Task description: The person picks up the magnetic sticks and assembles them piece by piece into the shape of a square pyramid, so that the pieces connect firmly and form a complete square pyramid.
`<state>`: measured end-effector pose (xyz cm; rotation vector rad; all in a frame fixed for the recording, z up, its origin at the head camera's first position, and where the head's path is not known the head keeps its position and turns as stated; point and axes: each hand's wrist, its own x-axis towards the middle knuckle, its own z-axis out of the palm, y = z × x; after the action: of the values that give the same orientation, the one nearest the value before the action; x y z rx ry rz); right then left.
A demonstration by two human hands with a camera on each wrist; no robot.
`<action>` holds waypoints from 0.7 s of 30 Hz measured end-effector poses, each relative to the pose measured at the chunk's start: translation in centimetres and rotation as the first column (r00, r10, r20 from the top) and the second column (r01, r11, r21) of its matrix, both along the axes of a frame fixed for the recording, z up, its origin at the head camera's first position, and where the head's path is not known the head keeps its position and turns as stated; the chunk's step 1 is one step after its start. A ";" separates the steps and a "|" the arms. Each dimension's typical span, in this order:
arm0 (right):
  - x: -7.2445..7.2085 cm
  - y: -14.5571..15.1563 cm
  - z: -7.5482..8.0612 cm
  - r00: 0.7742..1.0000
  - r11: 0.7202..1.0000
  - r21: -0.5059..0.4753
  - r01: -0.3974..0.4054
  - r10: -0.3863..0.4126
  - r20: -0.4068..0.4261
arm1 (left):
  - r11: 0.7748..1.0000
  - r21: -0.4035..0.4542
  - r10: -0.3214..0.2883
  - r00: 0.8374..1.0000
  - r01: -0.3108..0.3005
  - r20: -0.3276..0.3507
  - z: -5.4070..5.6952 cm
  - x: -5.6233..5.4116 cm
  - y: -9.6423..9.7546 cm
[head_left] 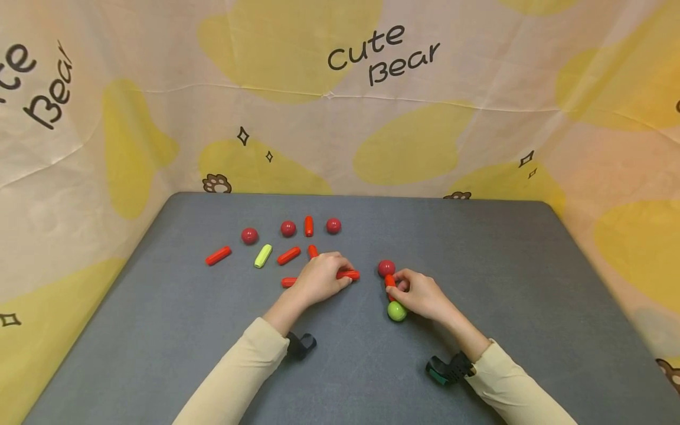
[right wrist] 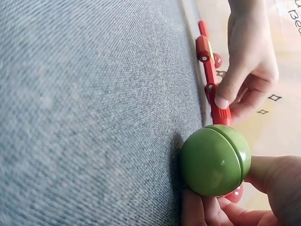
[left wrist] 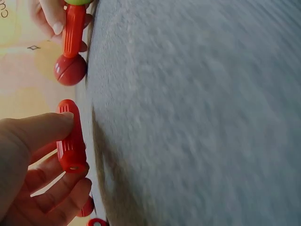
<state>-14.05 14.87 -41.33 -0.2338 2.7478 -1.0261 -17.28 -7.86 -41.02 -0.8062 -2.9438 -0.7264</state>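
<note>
My left hand [head_left: 320, 277] pinches a red grooved rod [left wrist: 71, 141] between thumb and fingers; the hole in its near end shows in the left wrist view. To its right, my right hand [head_left: 423, 297] grips another red rod [head_left: 390, 283] with thumb and fingertips. A red ball [head_left: 386, 268] sits at the far end of that rod, and a green ball [right wrist: 211, 162] with a groove around it sits at the near end. The three stand in a line close over the grey tabletop. The green ball hides much of the right fingers' grip in the right wrist view.
Left of the hands lie several loose red rods, one [head_left: 218, 255] farthest left, and a yellow-green rod [head_left: 262, 256]. Three red balls, one of them [head_left: 288, 229] in the middle, are behind them. A patterned cloth [head_left: 404, 136] hangs behind the grey table [head_left: 494, 254].
</note>
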 end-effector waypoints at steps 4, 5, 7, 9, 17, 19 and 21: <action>-0.1 -0.1 0.0 1.000 1.000 -0.003 -0.003 0.003 -0.007 | 1.000 0.005 0.003 1.000 -0.003 -0.001 0.0 -0.2 0.7; -0.1 -0.1 -0.1 1.000 1.000 -0.005 -0.003 0.003 -0.006 | 1.000 0.004 0.003 1.000 -0.003 -0.001 -0.1 -0.3 0.9; -0.1 -0.1 -0.1 1.000 1.000 -0.013 -0.005 0.005 -0.003 | 1.000 0.007 0.002 1.000 -0.002 -0.003 -0.1 -0.4 1.1; -0.1 -0.1 -0.2 1.000 1.000 -0.023 -0.008 0.008 -0.007 | 1.000 0.012 0.004 1.000 -0.004 -0.008 -0.2 -0.5 1.3; 0.2 -0.3 0.2 0.999 0.998 -0.055 -0.029 0.028 -0.031 | 1.000 0.024 0.012 1.000 -0.012 -0.008 -0.6 -1.0 1.8; 0.1 -0.3 0.1 1.000 0.999 -0.049 -0.016 0.015 -0.006 | 1.000 0.024 0.012 1.000 -0.012 -0.007 -0.7 -1.1 1.9; 0.0 -0.4 0.0 1.000 0.999 -0.041 -0.008 0.008 0.007 | 1.000 0.022 0.013 1.000 -0.013 -0.006 -0.8 -1.1 2.0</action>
<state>-14.02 14.47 -41.34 -0.2466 2.7192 -1.0797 -18.40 -5.83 -41.80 -0.7851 -2.9274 -0.7524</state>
